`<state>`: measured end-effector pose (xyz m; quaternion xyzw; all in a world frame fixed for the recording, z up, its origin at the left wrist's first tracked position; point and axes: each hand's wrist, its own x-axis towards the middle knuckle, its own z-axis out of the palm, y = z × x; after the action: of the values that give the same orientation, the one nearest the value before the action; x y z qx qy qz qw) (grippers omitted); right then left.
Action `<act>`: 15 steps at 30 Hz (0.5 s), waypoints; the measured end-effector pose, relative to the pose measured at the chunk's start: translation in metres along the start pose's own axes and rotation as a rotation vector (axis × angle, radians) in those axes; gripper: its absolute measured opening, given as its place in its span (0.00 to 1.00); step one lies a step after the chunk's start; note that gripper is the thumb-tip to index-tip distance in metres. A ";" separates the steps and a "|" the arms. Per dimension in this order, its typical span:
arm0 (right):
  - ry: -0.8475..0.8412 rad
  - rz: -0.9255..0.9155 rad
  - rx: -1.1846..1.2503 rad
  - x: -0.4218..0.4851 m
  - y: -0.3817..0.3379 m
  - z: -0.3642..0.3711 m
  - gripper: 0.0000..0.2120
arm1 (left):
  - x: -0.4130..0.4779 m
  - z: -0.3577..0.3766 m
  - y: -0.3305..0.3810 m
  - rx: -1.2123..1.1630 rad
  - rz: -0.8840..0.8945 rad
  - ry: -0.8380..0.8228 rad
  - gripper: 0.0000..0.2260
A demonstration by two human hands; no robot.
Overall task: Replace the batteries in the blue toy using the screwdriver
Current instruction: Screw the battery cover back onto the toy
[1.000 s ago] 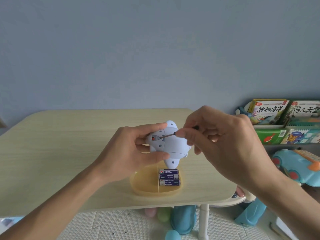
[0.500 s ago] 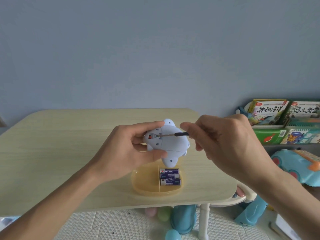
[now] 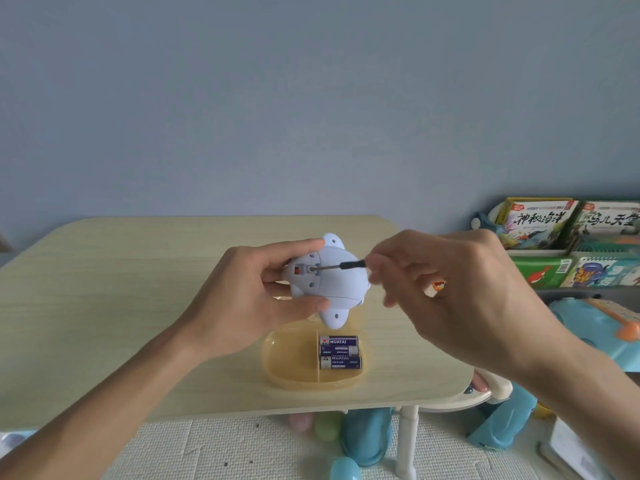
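The left hand (image 3: 256, 299) grips the pale blue plastic toy (image 3: 332, 285) above the light wooden counter (image 3: 121, 306). The right hand (image 3: 460, 299) pinches a slim black-handled screwdriver (image 3: 341, 266), its tip in the toy's screw hole.

Pale wood-grain worktop (image 3: 121, 306) against blue-grey wall (image 3: 311, 98). Yellow translucent tray (image 3: 291, 362) on worktop near front edge. Picture books (image 3: 571, 223) on rack at right; teal toy (image 3: 595, 327) below them; foam mat (image 3: 225, 448) on floor
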<state>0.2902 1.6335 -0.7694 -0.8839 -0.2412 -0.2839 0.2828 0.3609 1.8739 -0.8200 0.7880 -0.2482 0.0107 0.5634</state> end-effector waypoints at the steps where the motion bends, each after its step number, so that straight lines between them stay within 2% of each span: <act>1: 0.008 -0.008 -0.030 -0.001 0.001 0.003 0.15 | 0.000 0.001 0.001 0.001 0.004 -0.005 0.31; 3: 0.048 -0.017 -0.074 0.000 0.001 0.008 0.20 | 0.000 0.002 0.002 0.006 0.009 -0.011 0.32; 4: 0.070 -0.011 -0.081 0.001 0.000 0.009 0.18 | 0.000 0.003 0.001 0.004 0.008 -0.007 0.31; 8: 0.036 0.076 0.097 0.002 -0.002 0.006 0.01 | 0.000 0.004 0.000 0.008 0.002 -0.005 0.31; 13: -0.013 0.069 0.104 0.001 0.000 0.002 0.06 | 0.001 0.003 0.001 -0.003 -0.002 0.008 0.30; 15: 0.005 0.045 0.033 0.000 0.002 0.001 0.04 | 0.001 0.004 0.002 -0.004 0.000 0.005 0.31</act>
<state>0.2916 1.6333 -0.7711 -0.8836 -0.2252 -0.2758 0.3041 0.3604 1.8695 -0.8195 0.7868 -0.2467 0.0123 0.5656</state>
